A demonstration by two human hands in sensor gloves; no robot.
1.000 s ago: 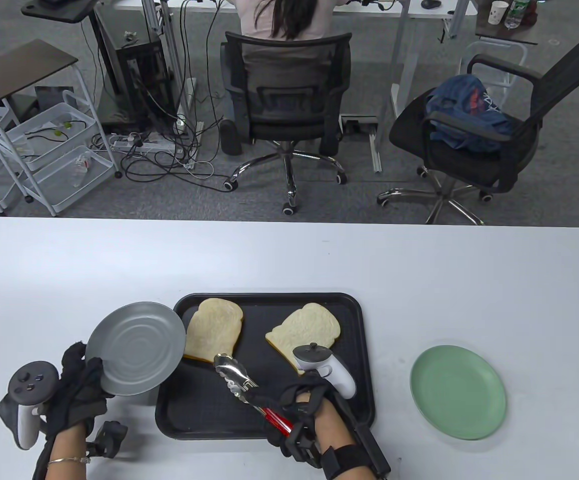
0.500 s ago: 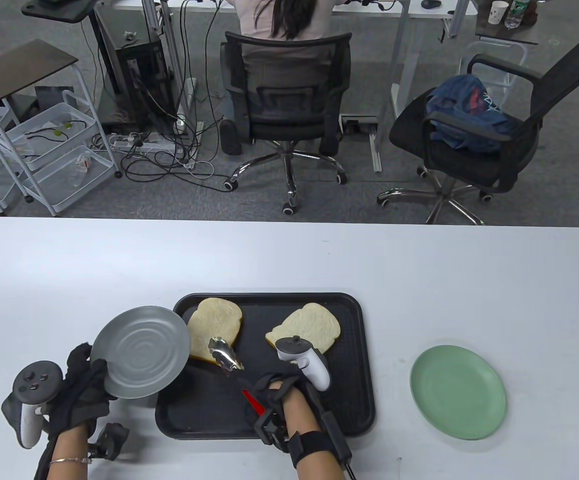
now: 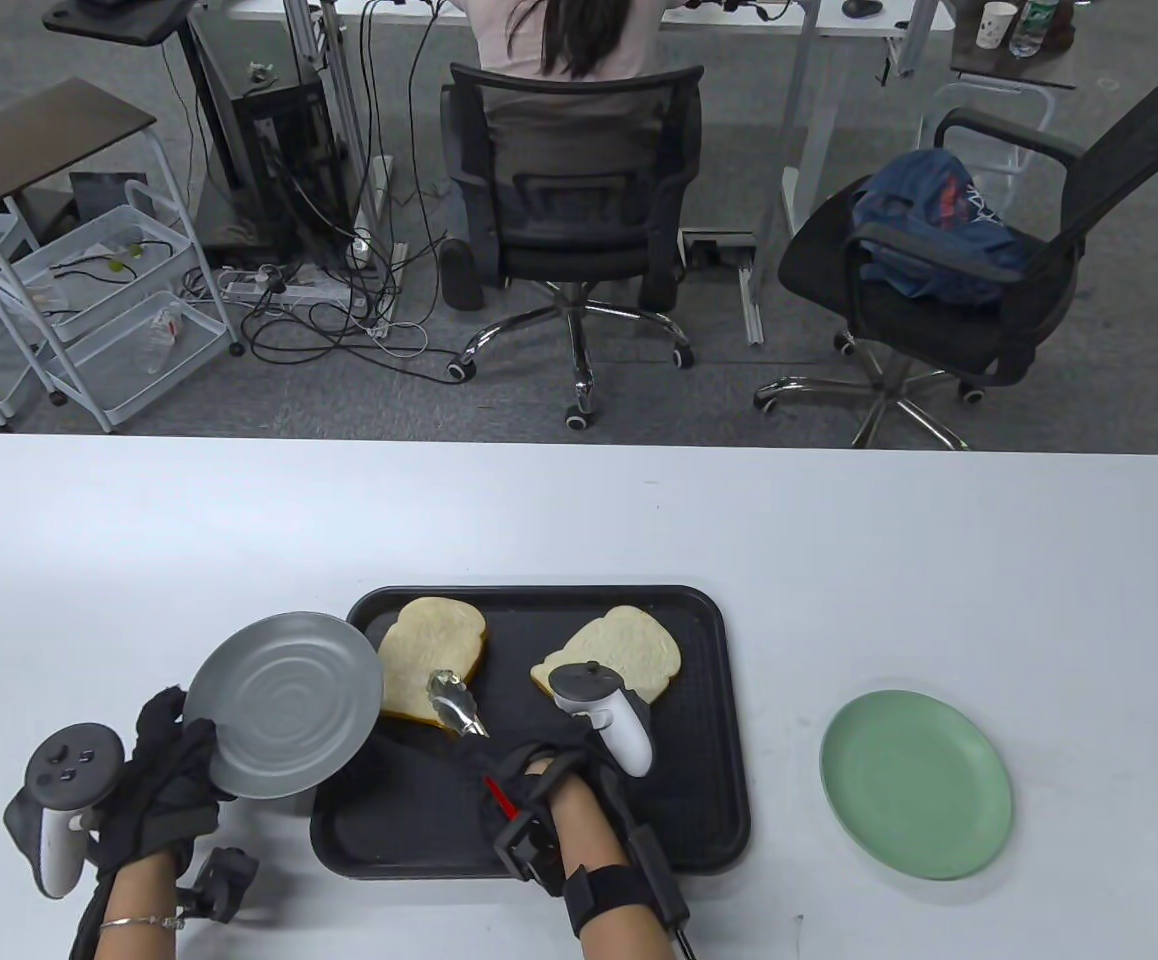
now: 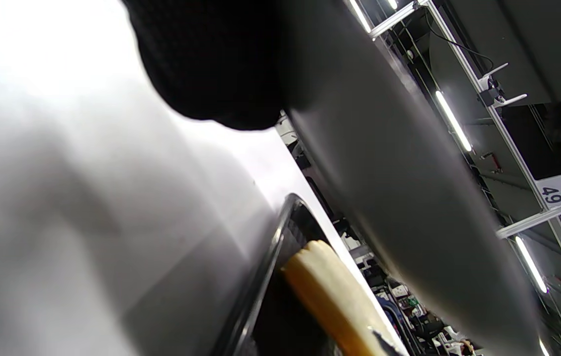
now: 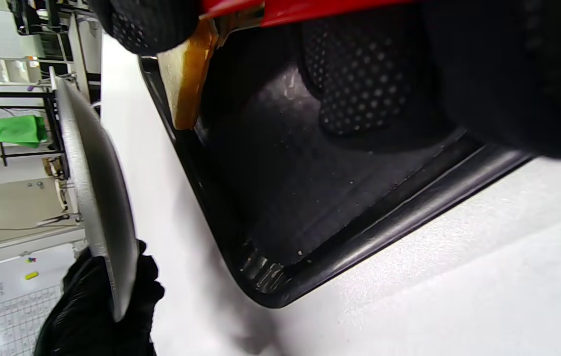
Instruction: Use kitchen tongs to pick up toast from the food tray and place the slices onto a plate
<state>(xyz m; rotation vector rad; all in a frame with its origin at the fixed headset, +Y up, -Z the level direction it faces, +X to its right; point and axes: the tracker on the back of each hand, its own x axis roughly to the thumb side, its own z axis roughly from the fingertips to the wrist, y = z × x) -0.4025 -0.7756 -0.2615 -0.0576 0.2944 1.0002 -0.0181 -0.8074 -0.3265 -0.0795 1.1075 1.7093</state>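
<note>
Two toast slices lie on the black food tray [image 3: 709, 720]: the left slice [image 3: 424, 655] and the right slice [image 3: 629, 650]. My right hand [image 3: 529, 780] grips the red-handled metal tongs [image 3: 454, 705], whose tips sit at the near edge of the left slice. My left hand [image 3: 164, 775] holds the grey plate [image 3: 284, 705] tilted above the table at the tray's left rim. The right wrist view shows the grey plate [image 5: 95, 198] edge-on, the toast crust [image 5: 186, 84] and the tray wall [image 5: 369, 232]. The left wrist view shows the plate's underside [image 4: 409, 188] and the toast crust [image 4: 332, 296].
A green plate [image 3: 914, 785] rests on the white table [image 3: 579, 520] to the right of the tray. Beyond the table's far edge stand office chairs, a seated person, a wire cart and floor cables.
My right hand has moved left and forward with the tongs, bringing their tips from the tray's middle onto the left slice's near edge. The grey plate has edged slightly right toward the tray.
</note>
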